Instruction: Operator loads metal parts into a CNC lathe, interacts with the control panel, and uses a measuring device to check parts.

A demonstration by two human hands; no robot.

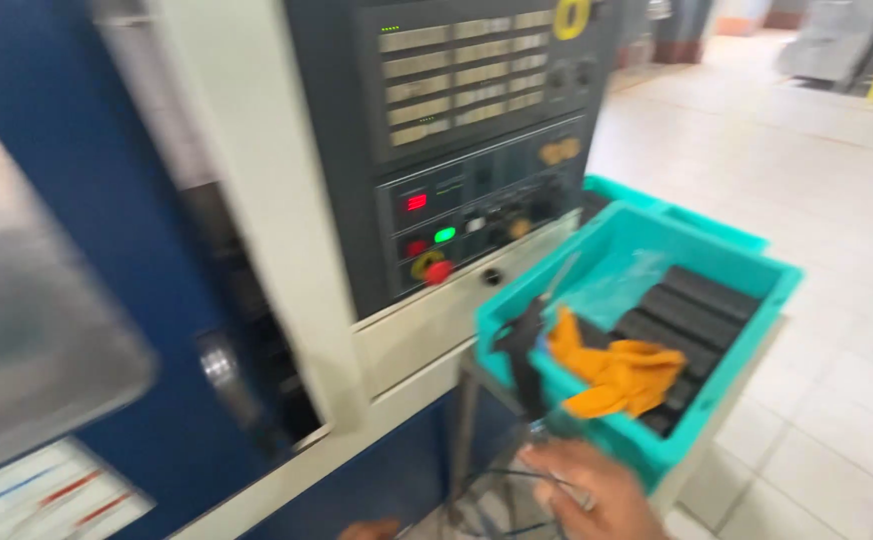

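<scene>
My right hand (585, 490) was low in front of me, fingers curled around the bottom end of a black air gun (523, 350) — clamped on it at the handle, with its thin hose (517, 480) trailing down under my palm. The gun stood nearly upright above my hand, its slim nozzle leaning up and away over the near corner of the teal bin (747, 300). Just beyond my knuckles, inside the bin, lay an orange rag (622, 375) on top of a row of dark blocks (692, 315), with a bit of clear plastic film (622, 275) behind them.

My left hand (369, 528) barely showed at the bottom edge, down and to the left of the right — I could not tell whether it was open or closed, and it seemed to hold nothing.

To do this well, I judged the grip had to stay firm and low on the handle so the nozzle would not swing into the bin's rim, and the hose needed slack so it would not snag on the stand (467, 430) beneath. Up and to the left of my hand was the control panel (477, 150) with its red button (439, 271) — worth keeping the gun's tip well clear of that. The picture was blurred, so finer detail of the grip was uncertain.
</scene>
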